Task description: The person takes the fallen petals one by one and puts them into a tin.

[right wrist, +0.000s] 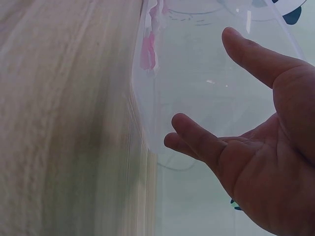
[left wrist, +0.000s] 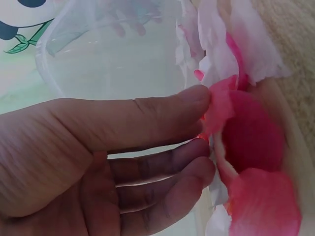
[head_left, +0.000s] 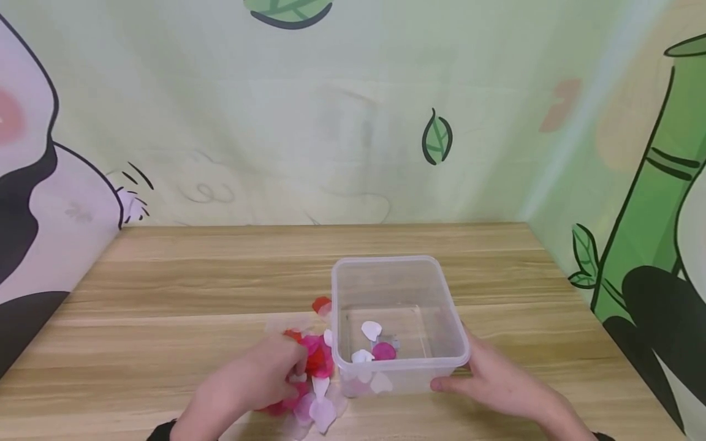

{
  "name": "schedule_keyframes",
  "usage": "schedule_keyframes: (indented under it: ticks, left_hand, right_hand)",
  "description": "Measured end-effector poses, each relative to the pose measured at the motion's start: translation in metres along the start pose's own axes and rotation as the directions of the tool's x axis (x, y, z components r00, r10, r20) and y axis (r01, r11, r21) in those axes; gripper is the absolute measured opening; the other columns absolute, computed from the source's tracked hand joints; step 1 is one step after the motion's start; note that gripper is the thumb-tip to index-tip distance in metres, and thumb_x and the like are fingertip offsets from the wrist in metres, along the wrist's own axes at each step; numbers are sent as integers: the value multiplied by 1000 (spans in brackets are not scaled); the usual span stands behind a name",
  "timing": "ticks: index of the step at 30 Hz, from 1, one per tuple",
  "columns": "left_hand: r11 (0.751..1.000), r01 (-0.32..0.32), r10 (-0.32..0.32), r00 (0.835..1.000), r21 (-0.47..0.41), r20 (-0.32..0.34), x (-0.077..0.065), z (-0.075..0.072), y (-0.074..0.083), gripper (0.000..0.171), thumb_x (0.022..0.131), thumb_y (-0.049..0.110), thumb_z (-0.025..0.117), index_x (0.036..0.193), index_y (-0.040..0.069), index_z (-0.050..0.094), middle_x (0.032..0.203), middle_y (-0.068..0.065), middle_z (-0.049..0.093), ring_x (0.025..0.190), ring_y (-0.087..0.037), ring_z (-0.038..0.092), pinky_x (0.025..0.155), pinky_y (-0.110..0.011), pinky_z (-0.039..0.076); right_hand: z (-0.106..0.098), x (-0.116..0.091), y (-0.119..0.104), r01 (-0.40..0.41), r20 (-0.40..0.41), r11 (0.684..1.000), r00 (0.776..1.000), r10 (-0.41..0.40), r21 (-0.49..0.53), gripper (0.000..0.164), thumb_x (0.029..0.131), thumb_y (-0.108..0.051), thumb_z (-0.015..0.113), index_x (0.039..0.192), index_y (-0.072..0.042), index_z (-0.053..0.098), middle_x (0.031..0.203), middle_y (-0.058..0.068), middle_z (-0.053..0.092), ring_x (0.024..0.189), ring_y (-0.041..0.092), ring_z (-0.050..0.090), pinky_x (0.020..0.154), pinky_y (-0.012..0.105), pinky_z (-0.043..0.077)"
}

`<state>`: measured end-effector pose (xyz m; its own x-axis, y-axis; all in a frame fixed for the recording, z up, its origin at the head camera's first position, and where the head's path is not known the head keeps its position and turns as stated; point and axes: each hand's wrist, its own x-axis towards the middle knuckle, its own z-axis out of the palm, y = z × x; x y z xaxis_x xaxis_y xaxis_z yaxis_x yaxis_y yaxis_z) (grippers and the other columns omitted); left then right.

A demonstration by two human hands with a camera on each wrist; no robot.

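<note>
A clear plastic container (head_left: 397, 373), lidless, stands on the wooden table with a few white and magenta petals (head_left: 384, 351) inside. To its left lies a loose heap of red, pink and white petals (head_left: 322, 411). My left hand (head_left: 265, 370) reaches into this heap; in the left wrist view its thumb and forefinger pinch a coral-pink petal (left wrist: 220, 105), the other fingers bent below. At the container's right front corner rests my right hand (head_left: 499, 380), thumb toward the front wall. The right wrist view shows this hand (right wrist: 266, 147) with thumb and fingers spread against the clear side.
A red petal (head_left: 321, 304) lies apart, behind the heap near the container's left wall. The wooden table (head_left: 193, 269) runs back to a printed cloth backdrop (head_left: 265, 122), which also closes in the left and right sides.
</note>
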<state>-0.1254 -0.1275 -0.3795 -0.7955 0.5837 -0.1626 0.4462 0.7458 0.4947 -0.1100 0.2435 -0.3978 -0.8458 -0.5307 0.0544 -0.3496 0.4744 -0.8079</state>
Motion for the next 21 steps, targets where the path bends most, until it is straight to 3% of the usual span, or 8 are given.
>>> schedule_keyframes:
  ticks: [7, 14, 21]
  left_hand:
    - [999, -16, 16, 1000, 51, 8, 2, 2, -3, 30, 79, -3, 82, 72, 14, 58, 65, 4, 48, 62, -12, 46, 54, -25, 41]
    - [999, 24, -25, 999, 43, 32, 2, 3, -4, 26, 80, -1, 83, 75, 15, 63, 67, 6, 51, 63, -13, 50, 55, -25, 45]
    - [999, -8, 7, 1000, 36, 15, 2, 3, -6, 27, 81, -4, 80, 71, 15, 63, 63, 7, 51, 57, -10, 49, 51, -25, 44]
  right_hand:
    - [1, -1, 1, 6, -5, 1000, 1000, -6, -29, 95, 90, -30, 81, 162, -22, 19, 131, 6, 62, 115, 21, 62, 96, 37, 52]
    - [0, 0, 0, 0, -5, 1000, 1000, 0, -31, 94, 90, -32, 80, 162, -23, 20, 132, 5, 61, 117, 26, 62, 97, 37, 51]
    - [0, -1, -1, 7, -1, 1000, 1000, -7, -25, 93, 91, -33, 80, 161, -24, 21, 131, 4, 62, 117, 24, 62, 98, 37, 51]
